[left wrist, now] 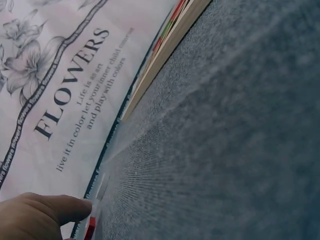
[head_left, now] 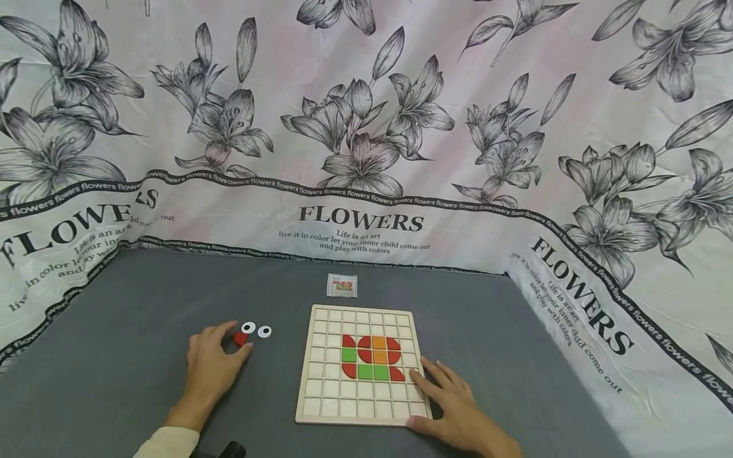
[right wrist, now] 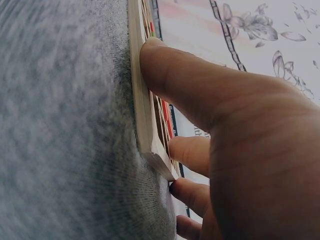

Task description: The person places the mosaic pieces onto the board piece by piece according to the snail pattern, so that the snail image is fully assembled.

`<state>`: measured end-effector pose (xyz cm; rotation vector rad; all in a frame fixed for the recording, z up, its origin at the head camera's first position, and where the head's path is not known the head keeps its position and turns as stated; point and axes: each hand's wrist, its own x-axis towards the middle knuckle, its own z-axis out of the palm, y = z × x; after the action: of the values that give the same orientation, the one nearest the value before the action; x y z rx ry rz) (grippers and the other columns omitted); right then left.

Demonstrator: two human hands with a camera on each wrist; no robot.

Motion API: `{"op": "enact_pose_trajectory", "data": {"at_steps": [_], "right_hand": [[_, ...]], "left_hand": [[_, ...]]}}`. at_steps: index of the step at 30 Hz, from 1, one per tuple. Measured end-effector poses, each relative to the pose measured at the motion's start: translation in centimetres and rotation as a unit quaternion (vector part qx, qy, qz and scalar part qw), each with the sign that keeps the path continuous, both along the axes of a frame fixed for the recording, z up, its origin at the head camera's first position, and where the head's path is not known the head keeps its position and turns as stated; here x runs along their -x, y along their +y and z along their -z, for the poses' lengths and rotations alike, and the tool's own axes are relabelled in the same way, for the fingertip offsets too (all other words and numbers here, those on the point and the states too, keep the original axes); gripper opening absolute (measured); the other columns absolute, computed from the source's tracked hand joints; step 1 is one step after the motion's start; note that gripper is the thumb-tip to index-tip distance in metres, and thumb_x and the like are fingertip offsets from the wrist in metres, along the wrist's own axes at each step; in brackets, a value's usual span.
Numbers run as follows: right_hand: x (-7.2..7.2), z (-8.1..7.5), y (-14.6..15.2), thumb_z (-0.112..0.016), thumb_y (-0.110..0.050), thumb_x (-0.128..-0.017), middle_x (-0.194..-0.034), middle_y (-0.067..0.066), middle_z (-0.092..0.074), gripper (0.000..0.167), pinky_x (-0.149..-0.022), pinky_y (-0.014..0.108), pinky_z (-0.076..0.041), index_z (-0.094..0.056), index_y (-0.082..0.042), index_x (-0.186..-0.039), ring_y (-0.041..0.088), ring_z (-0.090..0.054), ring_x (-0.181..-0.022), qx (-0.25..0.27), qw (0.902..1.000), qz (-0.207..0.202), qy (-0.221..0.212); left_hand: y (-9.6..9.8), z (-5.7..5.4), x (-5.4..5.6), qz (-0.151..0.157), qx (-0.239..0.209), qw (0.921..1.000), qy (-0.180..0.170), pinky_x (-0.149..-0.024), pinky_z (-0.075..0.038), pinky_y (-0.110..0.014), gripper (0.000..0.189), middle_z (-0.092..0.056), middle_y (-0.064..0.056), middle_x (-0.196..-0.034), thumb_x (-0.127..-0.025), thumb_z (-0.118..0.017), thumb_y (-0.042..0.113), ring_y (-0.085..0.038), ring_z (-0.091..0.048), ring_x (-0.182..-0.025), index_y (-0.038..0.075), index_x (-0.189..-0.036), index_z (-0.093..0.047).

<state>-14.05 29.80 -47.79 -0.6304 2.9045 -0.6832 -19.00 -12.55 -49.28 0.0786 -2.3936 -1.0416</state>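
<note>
My left hand (head_left: 212, 362) is at the left, thumb and index finger on either side of a small red tile (head_left: 240, 338), pinching it. In the left wrist view the red tile (left wrist: 90, 228) shows just beneath a fingertip. Beside it lie two round white eye pieces with black centres, one eye piece (head_left: 248, 327) close to the fingertips and another eye piece (head_left: 265, 332) to its right. My right hand (head_left: 455, 407) rests on the right edge of a wooden grid board (head_left: 321, 407), fingers spread. Red, green and orange tiles (head_left: 372, 358) fill the board's middle cells.
A small picture card (head_left: 342, 285) lies behind the board on the grey tabletop (head_left: 172, 286). A flower-printed curtain (head_left: 366, 159) borders the table at the back and sides. Some dark object (head_left: 233, 450) shows at the near edge, by the left sleeve (head_left: 168, 442).
</note>
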Motion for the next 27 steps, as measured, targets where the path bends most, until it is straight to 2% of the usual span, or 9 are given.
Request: {"op": "enact_pose_trajectory", "data": {"at_steps": [5,11,15,20,23,27], "right_hand": [[0.05,-0.07,0.00,-0.063,-0.061,-0.084,-0.152,0.013,-0.031,0.078,-0.098,0.071,-0.017,-0.048,-0.013,-0.144,0.045,-0.023,-0.136,-0.004,1.0000,-0.004,0.007],[0.04,-0.27,-0.12,-0.064,-0.061,-0.083,-0.153,0.012,-0.029,0.080,-0.099,0.071,-0.016,-0.047,-0.013,-0.145,0.045,-0.020,-0.137,-0.002,0.9999,0.006,-0.014],[0.02,-0.35,-0.26,-0.063,-0.062,-0.083,-0.155,0.010,-0.027,0.082,-0.099,0.070,-0.014,-0.045,-0.014,-0.146,0.045,-0.018,-0.137,-0.001,0.9995,0.011,-0.031],[0.05,-0.27,-0.18,-0.064,-0.061,-0.083,-0.154,0.011,-0.029,0.079,-0.098,0.071,-0.016,-0.047,-0.013,-0.145,0.045,-0.020,-0.137,-0.002,0.9999,0.005,-0.010],[0.08,-0.22,-0.12,-0.064,-0.060,-0.084,-0.153,0.012,-0.030,0.079,-0.098,0.071,-0.016,-0.047,-0.013,-0.144,0.045,-0.022,-0.136,-0.002,1.0000,0.002,-0.005],[0.03,-0.23,-0.10,-0.064,-0.060,-0.084,-0.154,0.012,-0.029,0.079,-0.098,0.071,-0.016,-0.047,-0.013,-0.145,0.045,-0.020,-0.137,-0.002,0.9999,0.001,-0.011]], "left_hand": [[-0.12,-0.01,0.35,0.001,0.014,0.9993,-0.034,-0.088,-0.029,-0.061,0.045,-0.063,-0.024,-0.107,-0.076,-0.079,0.007,-0.045,-0.046,-0.104,-0.004,-0.116,-0.064],[-0.07,0.06,0.64,-0.003,0.018,0.9998,-0.011,-0.085,-0.032,-0.061,0.038,-0.067,-0.018,-0.100,-0.075,-0.072,-0.004,-0.043,-0.051,-0.101,-0.002,-0.112,-0.066],[-0.09,-0.08,0.58,-0.002,0.017,0.9997,-0.018,-0.086,-0.031,-0.060,0.039,-0.067,-0.017,-0.100,-0.074,-0.072,-0.006,-0.043,-0.051,-0.102,-0.001,-0.113,-0.066],[-0.20,-0.23,0.80,-0.003,0.007,0.9997,-0.022,-0.089,-0.031,-0.057,0.037,-0.067,-0.016,-0.096,-0.076,-0.075,-0.002,-0.041,-0.051,-0.100,-0.002,-0.112,-0.066],[-0.33,-0.26,0.86,0.005,0.007,0.9996,-0.026,-0.090,-0.031,-0.057,0.036,-0.066,-0.016,-0.096,-0.077,-0.074,-0.002,-0.041,-0.050,-0.101,-0.002,-0.113,-0.065],[-0.57,-0.26,0.80,0.036,0.023,0.9980,-0.047,-0.090,-0.030,-0.057,0.040,-0.064,-0.015,-0.100,-0.081,-0.070,-0.002,-0.040,-0.048,-0.105,-0.003,-0.120,-0.061]]}}
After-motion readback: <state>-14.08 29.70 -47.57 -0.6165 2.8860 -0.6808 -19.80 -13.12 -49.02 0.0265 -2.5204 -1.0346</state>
